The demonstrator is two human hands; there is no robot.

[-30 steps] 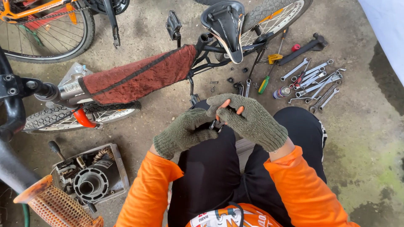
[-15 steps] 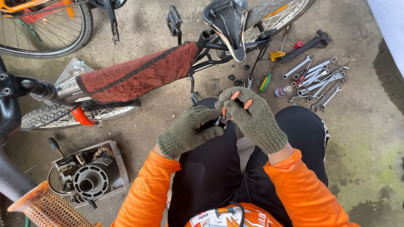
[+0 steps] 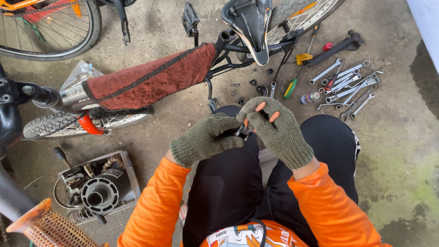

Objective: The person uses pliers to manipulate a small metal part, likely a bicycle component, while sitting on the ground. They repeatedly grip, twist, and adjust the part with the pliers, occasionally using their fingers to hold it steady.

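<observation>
A person in an orange long-sleeved top and dark trousers sits on a concrete floor beside an overturned bicycle, both hands in green fingerless knitted gloves brought together over the knees. The left hand [image 3: 208, 138] is curled closed around a small dark metal part [image 3: 241, 131], of which only a sliver shows between the gloves, while the right hand [image 3: 274, 128] arches over it from above, bare fingertips [image 3: 259, 107] bent down and pinching at its top. Compared with a second ago, the hands have barely shifted in the view; the right fingers have lifted and re-seated over the part, which reads as fiddling or turning work carried on in the same spot rather than anything being set down or picked up. What the part is cannot be told, since the gloves hide most of it. Just beyond the hands lies the bicycle frame, its tube wrapped in a red-brown cloth [image 3: 151, 80], with the black saddle [image 3: 249, 23] near the top of the picture. Small nuts and bolts [image 3: 256, 86] are scattered below the saddle, and a spread of spanners [image 3: 350, 84] and a green-handled screwdriver [image 3: 290, 88] lie to the right, all untouched. A tray of worn machine parts [image 3: 98, 190] sits at the lower left.
</observation>
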